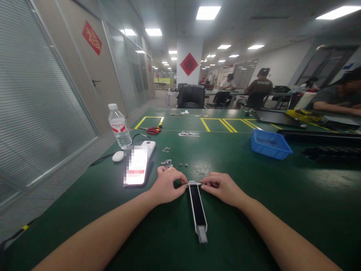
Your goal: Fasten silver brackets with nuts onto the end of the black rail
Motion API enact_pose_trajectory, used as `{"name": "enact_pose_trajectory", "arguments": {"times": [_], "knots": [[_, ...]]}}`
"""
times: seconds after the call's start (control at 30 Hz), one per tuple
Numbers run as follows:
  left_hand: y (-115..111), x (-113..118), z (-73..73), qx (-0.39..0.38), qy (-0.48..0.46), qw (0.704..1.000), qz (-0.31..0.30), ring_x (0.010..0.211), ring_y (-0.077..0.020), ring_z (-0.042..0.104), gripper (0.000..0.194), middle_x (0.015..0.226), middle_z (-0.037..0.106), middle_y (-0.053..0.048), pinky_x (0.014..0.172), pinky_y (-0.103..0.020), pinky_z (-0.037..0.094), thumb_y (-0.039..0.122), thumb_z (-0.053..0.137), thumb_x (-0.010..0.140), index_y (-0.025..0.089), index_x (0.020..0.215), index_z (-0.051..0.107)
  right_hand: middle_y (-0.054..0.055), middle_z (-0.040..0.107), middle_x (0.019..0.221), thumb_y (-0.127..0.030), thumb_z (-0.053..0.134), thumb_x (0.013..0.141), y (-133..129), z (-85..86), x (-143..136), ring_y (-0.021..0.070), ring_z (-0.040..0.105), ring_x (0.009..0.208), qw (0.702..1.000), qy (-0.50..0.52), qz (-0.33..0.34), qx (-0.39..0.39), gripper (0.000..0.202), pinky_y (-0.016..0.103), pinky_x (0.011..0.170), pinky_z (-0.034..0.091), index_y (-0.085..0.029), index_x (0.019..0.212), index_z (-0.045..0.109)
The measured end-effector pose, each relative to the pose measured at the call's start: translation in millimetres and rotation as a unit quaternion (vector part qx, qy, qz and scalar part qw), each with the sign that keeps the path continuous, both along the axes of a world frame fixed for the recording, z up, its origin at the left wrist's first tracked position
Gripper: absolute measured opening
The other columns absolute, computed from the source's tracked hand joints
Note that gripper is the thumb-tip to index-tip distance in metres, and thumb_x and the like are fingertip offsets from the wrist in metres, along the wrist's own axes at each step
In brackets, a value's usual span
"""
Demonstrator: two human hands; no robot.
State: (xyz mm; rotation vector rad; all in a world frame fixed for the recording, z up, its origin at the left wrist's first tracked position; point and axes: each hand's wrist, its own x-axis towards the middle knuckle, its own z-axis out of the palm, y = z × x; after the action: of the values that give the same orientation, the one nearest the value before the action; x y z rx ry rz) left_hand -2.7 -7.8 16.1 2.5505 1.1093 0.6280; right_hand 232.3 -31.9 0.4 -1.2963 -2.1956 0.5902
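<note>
A long narrow device with a white frame and black face (198,207) lies on the green table, a grey tab at its near end. My left hand (170,184) pinches at the left side of its far end. From the other side, my right hand (222,187) pinches at the same end. Whatever small part sits between each thumb and fingertips is too small to name. Just beyond my left hand are grey pieces (167,163) and two small round metal parts (183,165).
To the left are a lit phone (137,165), a white rounded object (118,156), a water bottle (119,126) and red-handled scissors (153,130). A blue bin (270,143) stands on the right. Thin white parts (188,134) lie farther back. Other people sit beyond.
</note>
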Motion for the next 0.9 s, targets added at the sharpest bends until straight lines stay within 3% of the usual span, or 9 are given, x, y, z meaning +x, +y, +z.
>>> {"name": "enact_pose_trajectory", "arguments": {"times": [0.9], "knots": [[-2.0,1.3,-0.3,-0.005,-0.002,1.000,-0.002,0.086,-0.0173,0.056,0.008,0.083,0.067,0.004,0.085,-0.038,0.021,0.025,0.054,0.078,0.022,0.082,0.061,0.001,0.055,0.066,-0.033,0.056,0.085,-1.2,2.0,-4.4,0.0114,0.047,0.059,1.000,-0.010,0.005,0.015,0.020,0.023,0.056,0.037,-0.021,0.089,0.072]]}}
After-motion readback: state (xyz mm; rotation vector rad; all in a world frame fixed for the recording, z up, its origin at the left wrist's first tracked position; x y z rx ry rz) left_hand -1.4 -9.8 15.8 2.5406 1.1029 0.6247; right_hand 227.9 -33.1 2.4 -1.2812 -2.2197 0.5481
